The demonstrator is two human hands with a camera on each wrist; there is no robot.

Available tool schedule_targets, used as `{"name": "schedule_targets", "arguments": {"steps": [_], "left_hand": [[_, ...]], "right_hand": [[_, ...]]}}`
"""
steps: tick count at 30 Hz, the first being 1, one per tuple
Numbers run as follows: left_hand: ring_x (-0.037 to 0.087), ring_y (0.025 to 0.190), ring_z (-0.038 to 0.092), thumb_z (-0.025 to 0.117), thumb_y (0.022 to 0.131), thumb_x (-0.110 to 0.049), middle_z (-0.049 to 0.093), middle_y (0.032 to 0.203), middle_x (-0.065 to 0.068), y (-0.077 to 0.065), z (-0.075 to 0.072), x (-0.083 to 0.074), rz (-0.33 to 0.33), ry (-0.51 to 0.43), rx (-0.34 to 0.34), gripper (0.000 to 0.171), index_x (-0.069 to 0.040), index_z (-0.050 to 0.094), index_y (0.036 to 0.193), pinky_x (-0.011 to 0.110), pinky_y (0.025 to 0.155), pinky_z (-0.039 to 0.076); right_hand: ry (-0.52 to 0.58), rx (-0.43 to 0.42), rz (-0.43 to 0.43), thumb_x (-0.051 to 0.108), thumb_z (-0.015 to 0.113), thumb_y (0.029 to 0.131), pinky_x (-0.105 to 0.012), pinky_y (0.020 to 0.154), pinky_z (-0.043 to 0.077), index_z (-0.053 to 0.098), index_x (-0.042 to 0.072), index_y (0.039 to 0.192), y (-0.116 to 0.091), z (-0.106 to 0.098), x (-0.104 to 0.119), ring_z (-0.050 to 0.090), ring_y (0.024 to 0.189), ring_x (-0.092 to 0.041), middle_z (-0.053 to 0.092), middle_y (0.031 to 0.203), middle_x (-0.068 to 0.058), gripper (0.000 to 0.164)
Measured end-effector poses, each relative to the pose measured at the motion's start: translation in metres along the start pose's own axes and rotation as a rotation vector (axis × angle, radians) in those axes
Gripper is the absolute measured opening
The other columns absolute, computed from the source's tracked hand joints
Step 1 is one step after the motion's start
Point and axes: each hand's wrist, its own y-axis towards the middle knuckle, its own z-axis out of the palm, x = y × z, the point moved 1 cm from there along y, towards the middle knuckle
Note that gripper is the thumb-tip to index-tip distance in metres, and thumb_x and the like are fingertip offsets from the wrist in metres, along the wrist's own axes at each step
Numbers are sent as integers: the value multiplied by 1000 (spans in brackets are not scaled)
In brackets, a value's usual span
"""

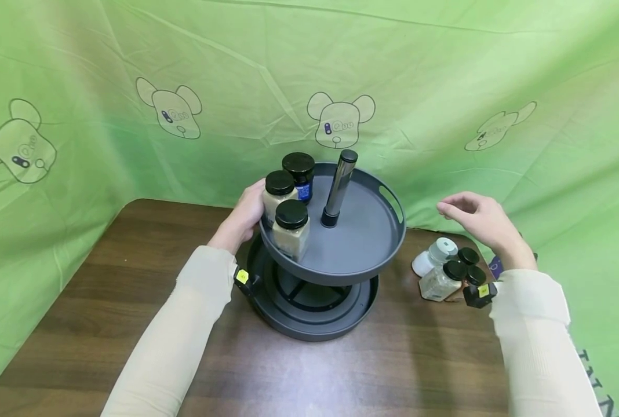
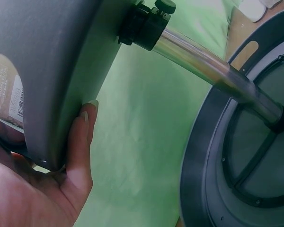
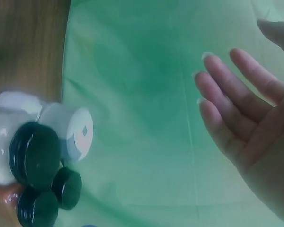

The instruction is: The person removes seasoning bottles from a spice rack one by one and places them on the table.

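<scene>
Left wrist view: the rim of a round dark-grey upper tray (image 1: 361, 249) is being gripped by the curled fingers (image 2: 79, 144) of the left hand (image 1: 246, 214). Nothing is being held by the right hand (image 1: 480, 220), its fingers loosely bent and apart from the thumb. The tray is being supported above a round dark-grey lower tray (image 1: 315, 332) by a silvery metal post (image 1: 339, 188). Two squarish clear black-lidded jars (image 1: 291, 236) and a round dark blue-labelled jar (image 1: 299, 175) are being carried on its left side; tipping could be caused by that uneven load. Clustered black- and white-capped containers (image 1: 439, 284) at right could be toppled by a low right-hand sweep.
</scene>
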Motion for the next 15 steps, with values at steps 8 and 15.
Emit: {"name": "schedule_targets", "arguments": {"steps": [8,15], "left_hand": [[18,110,44,36,97,-41,47,129,-2,0,-1,0,-24,4,7,36,-26,53,124,28,72,44],[18,103,46,35,97,-41,48,125,-1,1,-1,0,-22,8,14,35,-24,54,121,28,69,45]], "right_hand": [[36,-160,-91,49,55,88,-21,75,38,60,21,115,-10,9,23,52,87,1,60,100,15,39],[8,-319,-275,36,61,87,-31,81,29,65,14,105,-19,28,57,46,89,-10,64,95,2,29]]}}
